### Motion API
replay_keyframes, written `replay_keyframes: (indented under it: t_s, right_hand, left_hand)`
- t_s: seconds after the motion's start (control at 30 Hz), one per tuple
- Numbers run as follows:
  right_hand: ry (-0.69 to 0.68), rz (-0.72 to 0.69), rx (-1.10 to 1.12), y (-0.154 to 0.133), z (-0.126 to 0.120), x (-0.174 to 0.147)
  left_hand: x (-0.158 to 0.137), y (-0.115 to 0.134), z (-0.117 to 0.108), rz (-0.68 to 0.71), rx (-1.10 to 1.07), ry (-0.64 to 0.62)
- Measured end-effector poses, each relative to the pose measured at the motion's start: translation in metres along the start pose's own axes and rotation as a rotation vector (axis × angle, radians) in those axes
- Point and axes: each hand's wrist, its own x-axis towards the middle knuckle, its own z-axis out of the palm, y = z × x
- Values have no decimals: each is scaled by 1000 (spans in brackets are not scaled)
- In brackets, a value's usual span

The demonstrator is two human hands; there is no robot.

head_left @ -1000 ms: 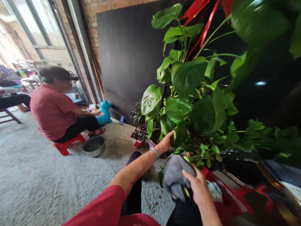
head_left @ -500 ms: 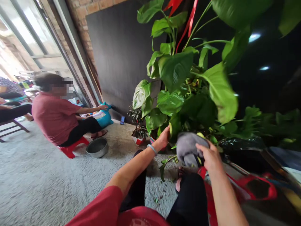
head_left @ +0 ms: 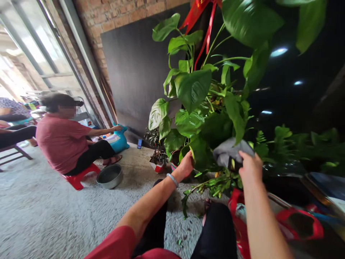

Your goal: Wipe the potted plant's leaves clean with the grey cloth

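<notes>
Grey cloth (head_left: 225,153) is bunched in R hand (head_left: 251,166), fingers closed round it, just R of a big green leaf (head_left: 201,154). L hand (head_left: 185,166) is nearer, seemingly pinching the leaf's L edge; leaf sits btwn both hands, long axis unclear. Red bag (head_left: 239,226) crowds below R hand; more foliage (head_left: 193,90) above both. More room L of L hand, over concrete floor (head_left: 54,219), w/ metal basin (head_left: 110,177) farther out; dark board (head_left: 145,68) behind.

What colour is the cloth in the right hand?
The cloth is mostly grey, best seen in the head view.
</notes>
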Motion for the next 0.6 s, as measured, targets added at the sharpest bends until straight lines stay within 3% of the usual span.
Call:
replay_keyframes:
  t_s: [0.1,0.17,0.23,0.3,0.4,0.6]
  right_hand:
    - [-2,196,56,38,-41,-72]
    - [-47,281,83,46,-67,-107]
    - [-120,365,97,47,-82,-125]
    - [-201,444,82,48,-86,-132]
    - [-282,492,17,63,-79,-141]
    - [-328,451,-132,89,-73,-163]
  left_hand:
    - [-8,-6,-33,-48,-18,113]
    - [-21,-22,-58,-109,-55,164]
    - [-41,-43,-79,-184,-106,90]
    - [-62,-61,-89,-207,-167,-65]
    - [-91,-70,-81,-129,-178,-158]
    - [-118,-42,-48,8,101,52]
